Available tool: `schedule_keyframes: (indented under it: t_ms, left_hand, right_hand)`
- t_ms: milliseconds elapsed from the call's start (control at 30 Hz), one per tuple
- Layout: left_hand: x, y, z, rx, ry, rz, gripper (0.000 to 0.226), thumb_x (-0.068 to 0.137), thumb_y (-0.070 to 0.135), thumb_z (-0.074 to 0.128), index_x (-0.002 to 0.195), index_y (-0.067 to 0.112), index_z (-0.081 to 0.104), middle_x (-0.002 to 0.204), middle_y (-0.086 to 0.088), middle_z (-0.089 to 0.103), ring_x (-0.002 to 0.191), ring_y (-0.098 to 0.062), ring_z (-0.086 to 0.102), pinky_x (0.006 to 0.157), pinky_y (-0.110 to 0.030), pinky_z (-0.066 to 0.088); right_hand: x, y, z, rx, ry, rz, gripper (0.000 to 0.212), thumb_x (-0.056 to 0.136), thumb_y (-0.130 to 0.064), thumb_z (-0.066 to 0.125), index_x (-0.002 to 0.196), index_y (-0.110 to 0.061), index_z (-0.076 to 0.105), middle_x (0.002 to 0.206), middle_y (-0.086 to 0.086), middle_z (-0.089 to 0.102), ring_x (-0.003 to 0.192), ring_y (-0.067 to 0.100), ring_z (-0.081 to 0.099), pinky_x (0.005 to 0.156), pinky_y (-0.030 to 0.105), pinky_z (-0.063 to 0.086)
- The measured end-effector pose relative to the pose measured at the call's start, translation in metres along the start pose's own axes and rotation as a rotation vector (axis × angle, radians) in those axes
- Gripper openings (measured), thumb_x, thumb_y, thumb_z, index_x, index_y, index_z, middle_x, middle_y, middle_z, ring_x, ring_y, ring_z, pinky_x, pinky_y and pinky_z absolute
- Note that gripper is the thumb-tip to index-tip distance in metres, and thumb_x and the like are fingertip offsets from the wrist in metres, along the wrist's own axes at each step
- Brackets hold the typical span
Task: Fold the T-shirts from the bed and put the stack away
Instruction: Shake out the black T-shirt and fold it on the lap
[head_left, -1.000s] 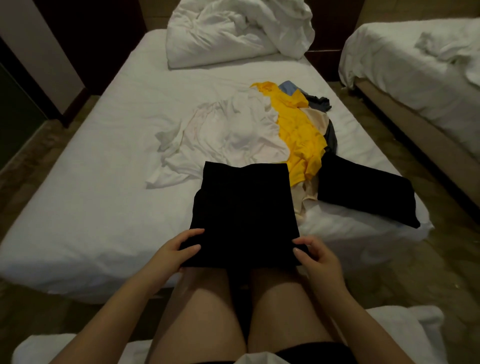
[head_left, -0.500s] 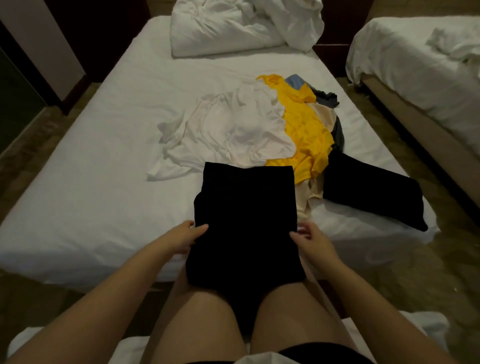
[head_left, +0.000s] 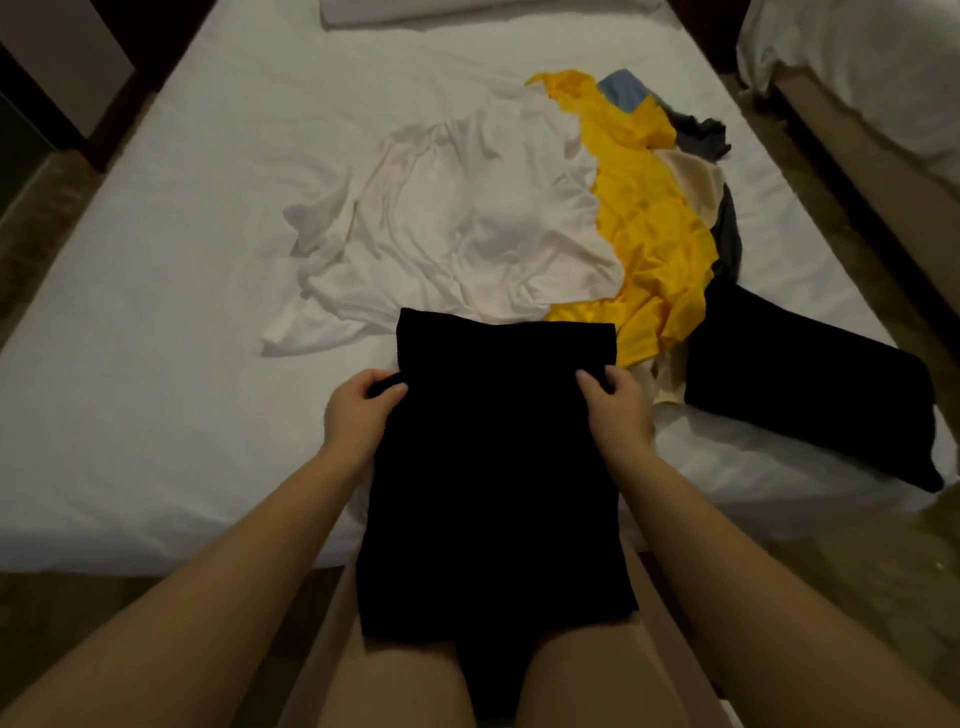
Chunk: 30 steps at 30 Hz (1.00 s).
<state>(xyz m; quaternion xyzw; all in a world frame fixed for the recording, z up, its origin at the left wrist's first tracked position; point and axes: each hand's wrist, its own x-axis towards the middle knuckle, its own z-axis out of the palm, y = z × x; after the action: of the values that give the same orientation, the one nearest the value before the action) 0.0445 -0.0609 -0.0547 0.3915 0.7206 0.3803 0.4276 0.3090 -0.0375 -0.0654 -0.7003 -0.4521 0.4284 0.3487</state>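
black T-shirt (head_left: 498, 467), white T-shirt (head_left: 467, 228), yellow T-shirt (head_left: 649, 228), white bed sheet (head_left: 156, 364)

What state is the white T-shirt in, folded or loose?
Unfolded: the white T-shirt lies crumpled and spread on the bed, against the yellow T-shirt.

matt black cloth T-shirt (head_left: 498, 467), creased white cotton-like sheet (head_left: 156, 389) (soft-looking)

- Two hands: left hand (head_left: 358, 410), right hand (head_left: 615, 402).
- Two black shirts: held black T-shirt (head_left: 498, 467), folded black T-shirt (head_left: 800, 384).
- One white T-shirt (head_left: 483, 228).
- One yellow T-shirt (head_left: 649, 228).
- Three partly hidden garments: blue cloth (head_left: 621, 93), beige cloth (head_left: 693, 179), dark grey cloth (head_left: 698, 132).
- Two beds: near bed (head_left: 156, 312), far bed (head_left: 857, 62).
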Motion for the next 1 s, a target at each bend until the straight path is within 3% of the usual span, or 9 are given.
schedule_keyframes:
  t_ms: [67, 167, 367, 433, 567, 667, 767, 900, 1000]
  left_hand:
    - [0.004, 0.007, 0.0, 0.041, 0.082, 0.131, 0.006, 0.084, 0.013, 0.064, 0.087, 0.017, 0.067, 0.084, 0.0, 0.068, 0.083, -0.017, 0.063, 0.08, -0.032, 0.048]
    - [0.009, 0.014, 0.008, -0.171, 0.01, 0.114, 0.011, 0.085, 0.006, 0.062, 0.091, 0.015, 0.066, 0.087, -0.003, 0.067, 0.083, -0.016, 0.062, 0.079, -0.027, 0.05]
    - [0.011, -0.003, 0.022, -0.325, -0.114, -0.174, 0.037, 0.09, 0.016, 0.059, 0.125, 0.007, 0.05, 0.115, -0.011, 0.06, 0.094, -0.021, 0.061, 0.079, -0.027, 0.05]
    - [0.006, -0.001, 0.019, -0.307, -0.101, -0.179, 0.043, 0.089, 0.025, 0.061, 0.126, 0.01, 0.047, 0.116, -0.01, 0.061, 0.097, -0.022, 0.062, 0.08, -0.03, 0.05]
    - [-0.012, -0.006, 0.012, -0.046, -0.138, -0.13, 0.044, 0.086, 0.033, 0.064, 0.121, 0.008, 0.054, 0.109, -0.009, 0.065, 0.097, -0.025, 0.063, 0.088, -0.039, 0.05]
    - [-0.017, -0.005, 0.017, -0.196, -0.222, -0.104, 0.025, 0.092, 0.014, 0.055, 0.116, 0.009, 0.06, 0.1, -0.007, 0.069, 0.088, -0.018, 0.067, 0.08, -0.029, 0.053]
    - [-0.011, -0.002, 0.021, -0.51, -0.248, -0.219, 0.021, 0.097, 0.013, 0.043, 0.11, 0.014, 0.059, 0.091, 0.002, 0.07, 0.079, -0.01, 0.067, 0.066, -0.019, 0.054]
    - [-0.005, -0.013, 0.018, -0.529, -0.295, -0.404, 0.033, 0.099, 0.025, 0.04, 0.128, 0.013, 0.051, 0.108, -0.002, 0.065, 0.094, -0.016, 0.063, 0.071, -0.024, 0.051]
    - [-0.015, -0.014, 0.014, -0.464, -0.305, -0.343, 0.04, 0.096, 0.032, 0.045, 0.131, 0.011, 0.047, 0.12, -0.006, 0.061, 0.104, -0.02, 0.06, 0.079, -0.028, 0.048]
  right_hand:
    - [0.002, -0.007, -0.003, 0.051, 0.159, -0.097, 0.018, 0.093, -0.018, 0.055, 0.096, -0.002, 0.06, 0.082, 0.008, 0.058, 0.085, 0.026, 0.055, 0.069, 0.032, 0.035]
    - [0.01, -0.008, -0.006, 0.131, 0.284, -0.148, 0.012, 0.092, -0.015, 0.055, 0.1, -0.008, 0.06, 0.088, 0.005, 0.059, 0.089, 0.023, 0.055, 0.075, 0.033, 0.039]
    - [0.029, 0.014, -0.011, 0.08, -0.013, 0.066, 0.03, 0.091, -0.029, 0.057, 0.119, -0.018, 0.055, 0.12, 0.009, 0.06, 0.11, 0.028, 0.056, 0.097, 0.046, 0.043]
    - [0.031, 0.015, -0.011, 0.123, -0.05, 0.078, 0.026, 0.093, -0.031, 0.055, 0.117, -0.023, 0.055, 0.12, 0.007, 0.061, 0.111, 0.028, 0.057, 0.099, 0.048, 0.043]
    - [0.035, 0.014, -0.01, 0.211, -0.049, 0.107, 0.013, 0.096, -0.022, 0.049, 0.105, -0.026, 0.057, 0.115, 0.009, 0.062, 0.104, 0.027, 0.058, 0.092, 0.041, 0.044]
    - [0.038, 0.008, -0.007, 0.311, -0.063, 0.096, 0.014, 0.096, -0.02, 0.05, 0.101, -0.028, 0.06, 0.099, 0.004, 0.065, 0.093, 0.023, 0.06, 0.082, 0.036, 0.042]
    - [0.042, 0.004, -0.007, 0.382, -0.078, 0.128, 0.022, 0.095, -0.023, 0.052, 0.115, -0.022, 0.06, 0.1, 0.0, 0.066, 0.098, 0.022, 0.061, 0.087, 0.037, 0.045]
    - [0.038, 0.007, -0.01, 0.367, -0.153, 0.215, 0.032, 0.096, -0.029, 0.051, 0.126, -0.019, 0.052, 0.12, 0.002, 0.062, 0.107, 0.022, 0.06, 0.098, 0.04, 0.045]
    - [0.016, 0.014, -0.014, 0.365, -0.204, 0.26, 0.041, 0.094, -0.033, 0.052, 0.131, -0.015, 0.046, 0.119, 0.002, 0.059, 0.108, 0.023, 0.059, 0.099, 0.041, 0.045]
